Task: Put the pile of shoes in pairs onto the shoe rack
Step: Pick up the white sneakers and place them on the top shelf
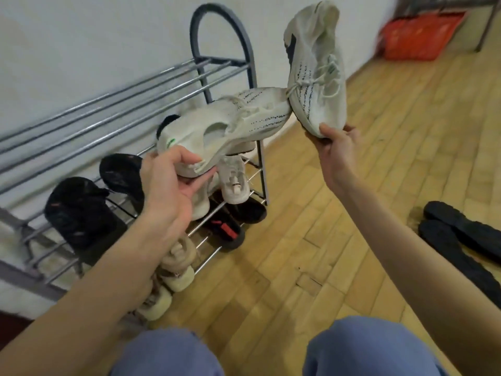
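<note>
The left hand [173, 183] grips one white sneaker [230, 123] by the heel, toe pointing toward the right hand [336, 150], which pinches a second sneaker [317, 74] by its toe (heel up). Their toes touch. The rack [225, 63] stands beyond the left hand, black shoes [78, 210] under it.

Stood against a plain white wall [81, 36]; floored in pale yellow wooden parquet [352, 185], worn in places. Lit evenly and softly. Furnished at the far right corner with an orange crate [417, 36] beneath a dark metal frame [485, 25].
</note>
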`<state>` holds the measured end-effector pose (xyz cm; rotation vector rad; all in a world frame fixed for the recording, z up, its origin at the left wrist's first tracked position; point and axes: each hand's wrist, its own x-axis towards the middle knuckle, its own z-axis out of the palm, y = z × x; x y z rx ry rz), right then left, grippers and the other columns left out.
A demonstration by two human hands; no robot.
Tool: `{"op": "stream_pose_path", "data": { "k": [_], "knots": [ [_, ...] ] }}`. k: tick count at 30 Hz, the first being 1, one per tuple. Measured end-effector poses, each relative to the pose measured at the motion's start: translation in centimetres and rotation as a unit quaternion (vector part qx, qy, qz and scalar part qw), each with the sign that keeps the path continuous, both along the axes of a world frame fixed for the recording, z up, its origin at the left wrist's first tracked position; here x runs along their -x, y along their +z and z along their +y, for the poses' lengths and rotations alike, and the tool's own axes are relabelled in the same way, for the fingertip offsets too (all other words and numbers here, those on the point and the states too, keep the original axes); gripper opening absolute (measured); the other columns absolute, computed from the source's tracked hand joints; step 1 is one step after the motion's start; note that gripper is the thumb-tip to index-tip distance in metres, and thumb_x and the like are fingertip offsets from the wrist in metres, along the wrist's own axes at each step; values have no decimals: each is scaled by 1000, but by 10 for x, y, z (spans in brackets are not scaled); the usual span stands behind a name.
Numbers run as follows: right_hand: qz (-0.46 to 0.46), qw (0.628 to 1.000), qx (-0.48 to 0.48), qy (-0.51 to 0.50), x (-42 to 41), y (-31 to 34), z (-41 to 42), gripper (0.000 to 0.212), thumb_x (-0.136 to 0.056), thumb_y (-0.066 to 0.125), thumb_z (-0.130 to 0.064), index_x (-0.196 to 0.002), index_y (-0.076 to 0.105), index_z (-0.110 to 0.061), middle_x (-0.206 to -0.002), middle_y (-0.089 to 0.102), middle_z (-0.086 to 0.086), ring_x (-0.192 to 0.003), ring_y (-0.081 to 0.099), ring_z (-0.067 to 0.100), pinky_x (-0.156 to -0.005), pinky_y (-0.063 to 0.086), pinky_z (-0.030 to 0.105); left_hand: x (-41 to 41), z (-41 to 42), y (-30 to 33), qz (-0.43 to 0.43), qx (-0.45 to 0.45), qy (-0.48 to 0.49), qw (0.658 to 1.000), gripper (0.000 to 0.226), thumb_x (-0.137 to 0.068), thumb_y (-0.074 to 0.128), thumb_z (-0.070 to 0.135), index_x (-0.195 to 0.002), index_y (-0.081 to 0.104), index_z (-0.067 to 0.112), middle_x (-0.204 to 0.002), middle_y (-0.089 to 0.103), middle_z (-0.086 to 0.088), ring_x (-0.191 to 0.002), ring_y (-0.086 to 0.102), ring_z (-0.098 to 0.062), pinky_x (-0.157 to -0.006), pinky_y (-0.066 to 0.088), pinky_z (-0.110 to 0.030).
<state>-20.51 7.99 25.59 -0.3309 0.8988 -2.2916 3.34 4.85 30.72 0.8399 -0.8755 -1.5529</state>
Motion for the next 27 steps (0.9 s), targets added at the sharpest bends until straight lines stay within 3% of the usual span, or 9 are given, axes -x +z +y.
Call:
{"op": "stream_pose_path", "data": {
  "k": [3,8,12,14,18,22,25,27],
  "knots": [
    [34,999,6,24,-16,31,-24,25,-89,47,13,-93,35,-8,-105,48,12,-87,61,23,-81,58,37,-15,0,20,36,38,71,996,52,-57,57,-3,-108,51,2,-117,58,-15,-109,62,-32,-78,59,-42],
    [103,993,-18,56,-42,61,-59,35,-90,49,9,-115,30,-7,-115,40,12,-99,59,25,-86,58,37,-30,-10,48,126,27,177,976,49,-71,57,-4,-116,43,7,-122,51,-13,-106,59,-25,-77,60,-41],
    [107,989,-23,99,-64,75,-89,35,-89,48,10,-114,29,-6,-118,36,14,-102,57,26,-89,57,40,-22,-32,71,91,-6,226,970,40,-76,58,-3,-101,30,13,-101,43,-3,-93,56,-18,-72,59,-36],
    [105,987,-29,118,-72,79,-106,37,-88,49,11,-116,29,-3,-125,35,17,-113,55,34,-88,57,41,-19,-50,80,88,-29,241,966,47,-73,60,-3,-104,29,13,-100,45,-8,-93,57,-21,-74,60,-38],
    [88,984,-42,146,-80,90,-137,47,-87,46,15,-128,27,2,-133,35,25,-113,54,39,-89,56,47,-3,-75,89,52,-49,246,967,48,-71,62,0,-109,33,10,-91,45,-8,-79,56,-18,-72,59,-37],
    [83,986,-64,133,-79,101,-155,35,-90,45,13,-124,36,7,-125,43,25,-100,57,33,-82,58,40,20,-89,94,34,-50,242,968,57,-70,63,4,-122,39,2,-103,52,-15,-74,56,-17,-68,56,-33],
    [112,984,-76,114,-74,95,-157,4,-94,50,0,-98,51,0,-107,56,20,-105,61,34,-78,59,34,34,-95,92,5,-72,238,969,65,-70,70,10,-122,31,6,-112,50,-16,-75,51,-15,-76,57,-37],
    [137,980,-89,117,-69,87,-155,9,-96,54,-11,-99,54,-2,-106,60,19,-101,64,30,-77,59,31,37,-96,89,-69,-68,219,971,63,-72,73,16,-123,39,0,-113,47,-14,-73,46,-13,-76,58,-36]
  ]
}}
